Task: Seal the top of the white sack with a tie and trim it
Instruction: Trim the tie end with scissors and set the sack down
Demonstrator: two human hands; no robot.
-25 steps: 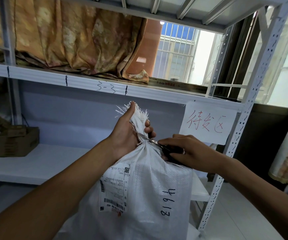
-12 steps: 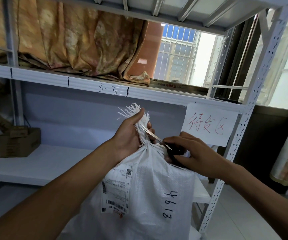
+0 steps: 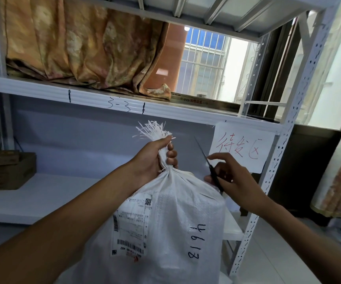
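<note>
A white woven sack point(image 3: 171, 218) stands in front of me, with a shipping label and handwritten digits on its side. Its top is bunched into a tight neck, and frayed white strands point(image 3: 151, 130) stick out above. My left hand point(image 3: 155, 158) grips that neck just above the cinched point, where a small tie end point(image 3: 161, 171) shows. My right hand point(image 3: 233, 181) holds small dark scissors point(image 3: 208, 162) to the right of the neck, blades together and pointing up, clear of the sack.
A white metal shelving rack point(image 3: 108, 103) stands behind the sack, its perforated upright point(image 3: 276, 160) at right. A paper sign point(image 3: 241, 148) with red writing hangs on it. A cardboard box point(image 3: 7, 171) sits on the lower shelf at left. Draped curtain fabric point(image 3: 73, 44) fills the upper shelf.
My right hand has pulled the scissors back from the sack's neck, to the right, and tilted the blades upward. My left hand keeps its grip on the neck.
</note>
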